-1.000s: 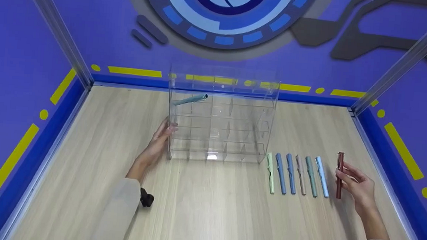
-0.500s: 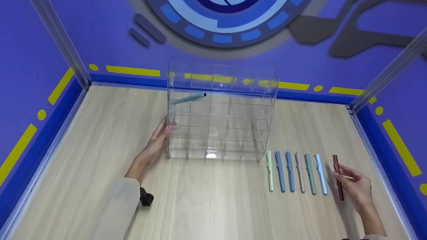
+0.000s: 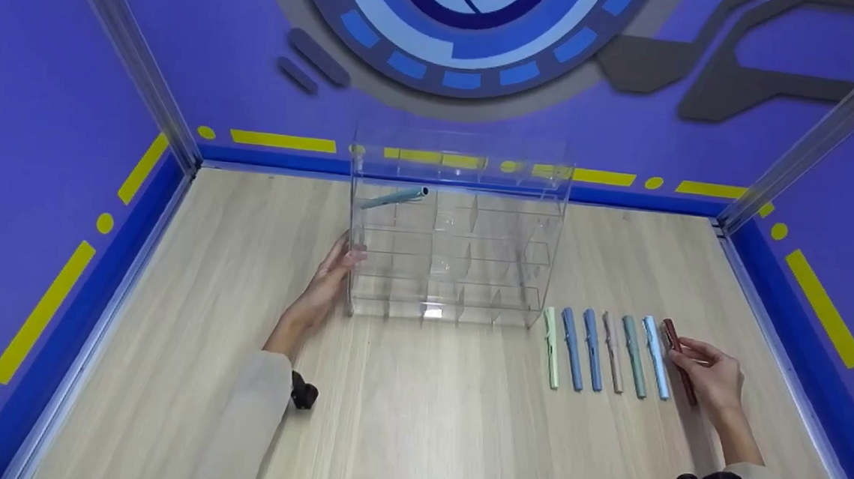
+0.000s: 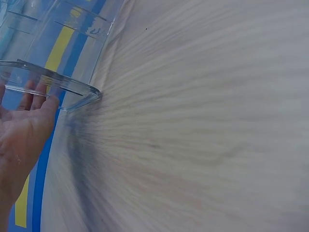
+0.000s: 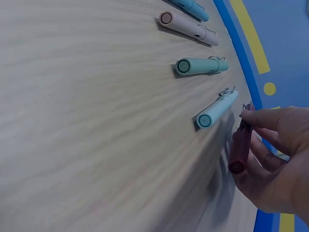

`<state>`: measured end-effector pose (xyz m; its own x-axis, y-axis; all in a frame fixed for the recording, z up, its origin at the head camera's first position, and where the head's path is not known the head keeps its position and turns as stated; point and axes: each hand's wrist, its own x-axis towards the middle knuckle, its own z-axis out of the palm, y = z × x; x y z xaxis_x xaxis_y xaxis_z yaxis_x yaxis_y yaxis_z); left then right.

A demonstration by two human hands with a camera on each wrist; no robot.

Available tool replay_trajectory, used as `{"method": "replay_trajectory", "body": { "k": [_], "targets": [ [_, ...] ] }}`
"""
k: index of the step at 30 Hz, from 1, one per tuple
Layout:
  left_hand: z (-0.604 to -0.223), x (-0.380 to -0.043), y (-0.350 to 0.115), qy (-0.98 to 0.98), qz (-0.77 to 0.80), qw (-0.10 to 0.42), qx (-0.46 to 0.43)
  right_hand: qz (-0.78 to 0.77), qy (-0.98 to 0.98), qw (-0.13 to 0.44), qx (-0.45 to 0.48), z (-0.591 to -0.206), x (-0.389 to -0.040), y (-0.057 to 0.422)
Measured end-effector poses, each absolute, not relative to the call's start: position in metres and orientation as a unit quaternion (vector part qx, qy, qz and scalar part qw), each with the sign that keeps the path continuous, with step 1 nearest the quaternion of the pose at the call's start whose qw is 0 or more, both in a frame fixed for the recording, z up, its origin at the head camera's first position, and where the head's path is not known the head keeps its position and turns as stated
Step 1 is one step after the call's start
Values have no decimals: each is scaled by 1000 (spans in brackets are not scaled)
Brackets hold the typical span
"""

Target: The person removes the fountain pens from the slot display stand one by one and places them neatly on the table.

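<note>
In the head view my left hand (image 3: 322,285) grips the left side of a clear acrylic rack (image 3: 460,304) with several compartments; the left wrist view shows fingers through its clear wall. A teal pen (image 3: 394,197) lies slanted in the upper left of the rack. My right hand (image 3: 714,380) pinches a dark red pen (image 3: 687,385) between thumb and fingers, its top tilted left. Just left of it lies a light blue pen (image 3: 657,358). In the right wrist view, the red pen (image 5: 240,147) appears raised off the table.
Left of the light blue pen, a row continues with a green pen (image 3: 634,357), a greyish-pink pen (image 3: 613,354), two blue pens and a pale green pen (image 3: 552,350). Blue-purple panels enclose the wooden table (image 3: 414,419) at the back and sides.
My right hand has brought the dark red pen left and down, closer to the light blue pen, and the pen has gone from upright to tilted. My left hand stays on the rack.
</note>
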<state>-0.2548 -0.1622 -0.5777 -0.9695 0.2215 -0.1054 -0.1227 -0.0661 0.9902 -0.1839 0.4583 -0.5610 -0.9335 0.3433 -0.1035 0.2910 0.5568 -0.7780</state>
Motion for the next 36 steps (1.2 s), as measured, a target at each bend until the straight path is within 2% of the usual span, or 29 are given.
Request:
{"method": "replay_trajectory", "body": {
  "k": [20,36],
  "targets": [
    [-581,-256,-157,656,745,115,35,298,-933,72,-188,-570,-181,457],
    [-576,-256,-162,669,733,116,22,343,-918,89,-179,-577,-183,458]
  ]
}}
